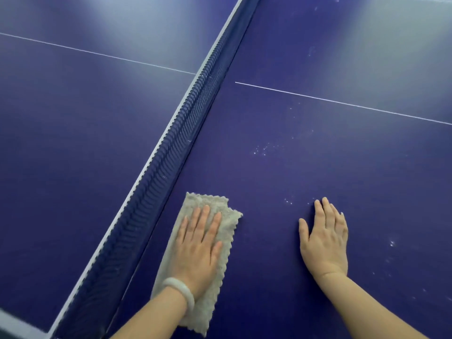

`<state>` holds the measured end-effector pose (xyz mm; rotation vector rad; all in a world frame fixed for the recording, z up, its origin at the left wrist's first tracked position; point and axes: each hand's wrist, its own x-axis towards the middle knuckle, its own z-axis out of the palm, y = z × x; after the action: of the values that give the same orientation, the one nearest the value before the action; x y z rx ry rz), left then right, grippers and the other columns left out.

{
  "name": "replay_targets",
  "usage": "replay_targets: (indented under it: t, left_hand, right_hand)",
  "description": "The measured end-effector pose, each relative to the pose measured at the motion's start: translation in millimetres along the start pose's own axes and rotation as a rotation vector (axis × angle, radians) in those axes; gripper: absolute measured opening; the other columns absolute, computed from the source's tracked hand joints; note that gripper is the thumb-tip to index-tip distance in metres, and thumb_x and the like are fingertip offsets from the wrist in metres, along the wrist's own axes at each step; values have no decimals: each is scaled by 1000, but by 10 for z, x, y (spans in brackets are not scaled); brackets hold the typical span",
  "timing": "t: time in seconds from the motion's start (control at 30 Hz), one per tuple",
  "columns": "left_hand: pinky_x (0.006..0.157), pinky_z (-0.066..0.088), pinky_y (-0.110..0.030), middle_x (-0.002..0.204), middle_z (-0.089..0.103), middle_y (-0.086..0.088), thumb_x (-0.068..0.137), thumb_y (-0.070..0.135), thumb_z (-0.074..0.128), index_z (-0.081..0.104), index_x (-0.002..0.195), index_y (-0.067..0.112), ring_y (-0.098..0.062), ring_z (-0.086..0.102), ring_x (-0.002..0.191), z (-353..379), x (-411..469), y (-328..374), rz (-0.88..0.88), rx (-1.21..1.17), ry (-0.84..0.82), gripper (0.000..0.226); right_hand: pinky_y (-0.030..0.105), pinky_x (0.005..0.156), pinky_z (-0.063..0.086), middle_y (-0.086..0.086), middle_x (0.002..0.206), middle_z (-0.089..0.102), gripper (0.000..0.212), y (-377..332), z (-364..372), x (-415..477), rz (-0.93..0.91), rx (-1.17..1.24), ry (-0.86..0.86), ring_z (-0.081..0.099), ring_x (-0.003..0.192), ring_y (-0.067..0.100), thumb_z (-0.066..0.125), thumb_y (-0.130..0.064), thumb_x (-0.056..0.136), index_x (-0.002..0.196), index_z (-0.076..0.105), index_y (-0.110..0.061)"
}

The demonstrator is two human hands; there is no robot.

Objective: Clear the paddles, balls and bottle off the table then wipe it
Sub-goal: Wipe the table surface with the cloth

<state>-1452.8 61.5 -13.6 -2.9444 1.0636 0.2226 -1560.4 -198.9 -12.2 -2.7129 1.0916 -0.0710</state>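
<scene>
- The left hand point(199, 243) is lying flat with straight, slightly spread fingers, pressing down on a beige cloth point(210, 199) at about 6 o'clock in the view; nothing is being gripped.
- A pale bracelet point(181, 287) is sitting on that wrist.
- The cloth is lying folded into a long rectangle with scalloped edges. Its long axis is running away from the person, from 6 o'clock toward between 12 and 1 o'clock. The fingers are pointing the same way.
- The cloth is resting on the blue surface point(318, 167), just beside the net point(171, 155) on its 3 o'clock side, with a narrow strip of bare blue showing between them.
- The right hand point(325, 241) is resting palm down at about 5 o'clock, fingers straight and close together, holding nothing, well apart from the cloth.
- Small white specks point(263, 149) are dotting the surface beyond both hands, toward 12 o'clock from the cloth, and more are showing at 3 o'clock from the right hand.
- The net is crossing the view diagonally from 7 o'clock to 12 o'clock, its white top band facing the camera.
- A thin white line point(342, 102) is running across the surface on both sides of the net.
- Pale glare is lying on the far surface at 11 and 1 o'clock.
</scene>
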Motion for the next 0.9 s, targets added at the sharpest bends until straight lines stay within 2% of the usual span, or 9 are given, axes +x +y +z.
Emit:
replay_targets:
  t: [0.1,0.2,0.27,0.33,0.47,0.57,0.77,0.9]
  left_hand:
    - [121,12,-46,165,0,-6,101,46,8,7,156,20,-22,-3,152,-6,-70,-177,-257,-33,24,61]
    - [123,2,-45,163,-16,-4,96,50,-10,-8,155,23,-20,-18,149,-16,197,-246,-326,-29,37,65]
    - [123,-1,-43,162,-18,-3,95,49,-11,-11,155,23,-20,-20,149,-44,434,-247,-338,-40,60,65]
    - [123,-4,-43,162,-18,-3,94,49,-11,-13,154,23,-19,-20,149,-87,652,-236,-349,-44,61,65]
    - [123,-4,-43,162,-16,-3,95,49,-9,-16,153,25,-20,-17,149,-134,993,-199,-366,-46,69,63]
    - [123,-4,-44,163,-15,-3,97,49,-3,-16,152,25,-20,-16,150,-162,1205,-187,-381,-55,67,62]
    - [123,-5,-43,162,-18,-3,95,50,-9,-13,153,25,-20,-19,149,-212,1790,-258,-407,-78,105,64]
    - [123,-5,-43,163,-17,-1,97,47,-2,-14,153,23,-20,-18,149,-286,2298,-250,-274,-46,88,62]
  right_hand:
    - [42,124,8,7,159,27,61,4,-10,-7,10,39,1,15,147,25,39,-39,99,152,31,-9]
    - [46,121,14,8,154,34,55,13,-20,60,47,110,12,22,143,30,48,-32,98,147,39,-9]
    - [51,119,18,11,149,40,51,-13,-43,164,52,161,49,26,138,33,52,-28,98,143,44,-7]
    - [52,119,17,13,148,41,52,-77,-67,301,8,175,95,24,136,29,54,-25,97,143,44,-4]
    - [44,123,4,8,157,32,56,-289,-94,661,-67,152,65,23,145,22,45,-30,100,150,34,-8]
    - [41,124,-1,3,158,30,55,-380,-54,846,-39,160,30,21,148,18,36,-35,102,153,30,-13]
    - [44,123,6,3,155,37,59,-356,94,866,-33,109,97,27,146,18,18,-44,104,149,39,-12]
    - [45,123,8,4,153,39,67,-380,116,901,-24,82,115,29,143,19,20,-50,97,148,40,-12]
